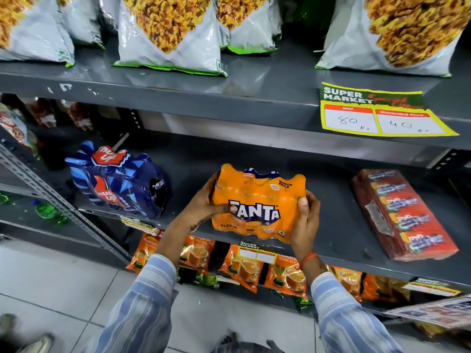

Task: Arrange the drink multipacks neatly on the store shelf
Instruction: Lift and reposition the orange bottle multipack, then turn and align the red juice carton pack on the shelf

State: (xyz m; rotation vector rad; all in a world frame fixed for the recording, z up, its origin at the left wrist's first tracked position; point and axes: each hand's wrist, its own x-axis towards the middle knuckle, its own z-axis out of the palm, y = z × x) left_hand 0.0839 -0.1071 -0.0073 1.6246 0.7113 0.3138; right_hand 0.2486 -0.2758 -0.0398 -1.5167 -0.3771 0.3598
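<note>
Left fingers (224,208): clenched around the left side of the orange Fanta multipack (257,205), the thumb laid across the front label beside the logo.
Right fingers (303,202): clasped on the right side of the same pack, the thumb pressed against its upper right edge.
Left hand (204,200): seen reaching in from the near left, a blue striped sleeve (142,301) worn on the arm.
Right hand (307,222): seen reaching in from the near right, an orange thread (308,258) worn at the wrist.
Fanta multipack: held between both hands at the near edge of the middle shelf (331,225), tilted with its printed face turned up; whether its base rests on the shelf cannot be told.
Thums Up multipack (119,180): placed on the same shelf, well to the left of the orange pack, standing askew.
Red carton (404,214): laid flat at the right end of that shelf, apart from the orange pack.
Snack bags (168,34): stood in a row on the shelf above.
Price tag (382,113): fixed to the upper shelf's front edge, at the right, marked 80 and 40.
Tea packets (244,268): lined up on the shelf below.
</note>
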